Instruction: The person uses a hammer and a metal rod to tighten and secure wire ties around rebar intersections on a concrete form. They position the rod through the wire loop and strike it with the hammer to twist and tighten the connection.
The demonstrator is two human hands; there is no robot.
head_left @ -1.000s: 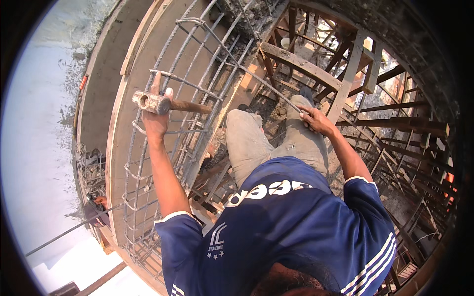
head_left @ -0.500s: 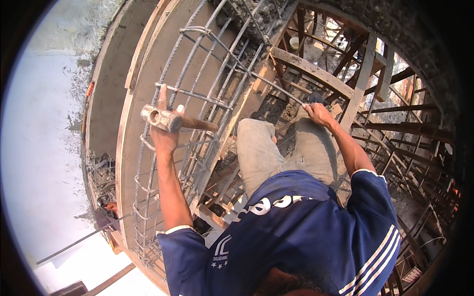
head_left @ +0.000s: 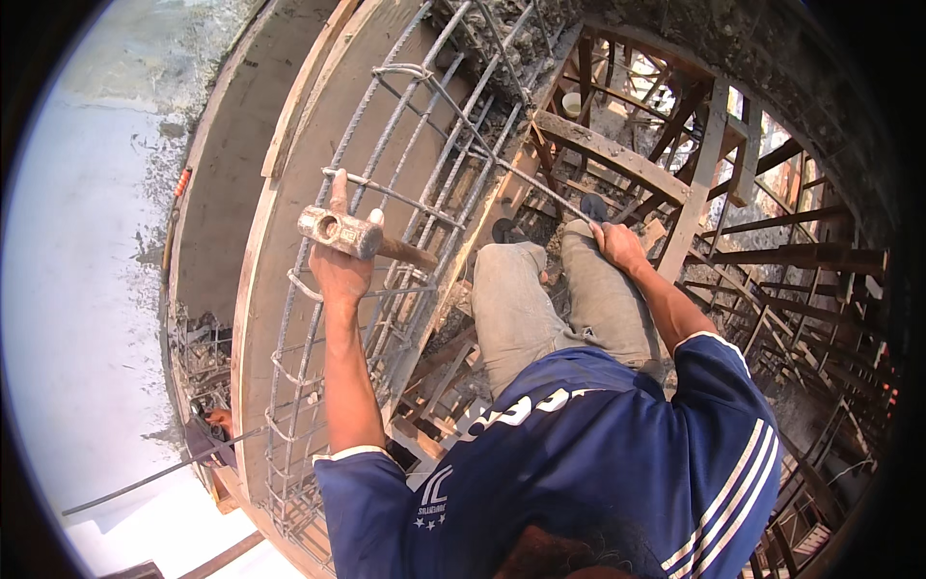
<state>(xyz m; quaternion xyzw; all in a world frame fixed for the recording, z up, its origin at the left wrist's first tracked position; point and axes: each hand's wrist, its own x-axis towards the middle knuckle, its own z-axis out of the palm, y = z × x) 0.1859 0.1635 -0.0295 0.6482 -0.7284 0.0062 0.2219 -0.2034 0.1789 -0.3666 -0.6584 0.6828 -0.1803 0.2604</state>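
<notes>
My left hand (head_left: pixel 340 274) is closed on a hammer, its forefinger stretched up against a bar of the rebar cage (head_left: pixel 353 135). The block-shaped, pale, worn hammer head (head_left: pixel 340 232) lies over the knuckles, and its wooden handle (head_left: pixel 410 253) points right across the cage. My right hand (head_left: pixel 620 247), above my right thigh, is wrapped round the near end of a thin steel rod (head_left: pixel 540 186). That rod slants up and left across the cage bars; whether its far end is hooked on one is hard to tell.
A curved formwork board (head_left: pixel 253 318) runs along the cage's left side. Timber beams (head_left: pixel 617 154) frame a deep opening with props below on the right. At lower left another person's hand (head_left: pixel 220 419) shows near a long bar (head_left: pixel 154 482). A pale wall (head_left: pixel 87 241) stands far left.
The view has shifted a little, so the cage and hammer appear further right and lower. My right hand with the rod's end has come slightly nearer to me. Both grips are unchanged.
</notes>
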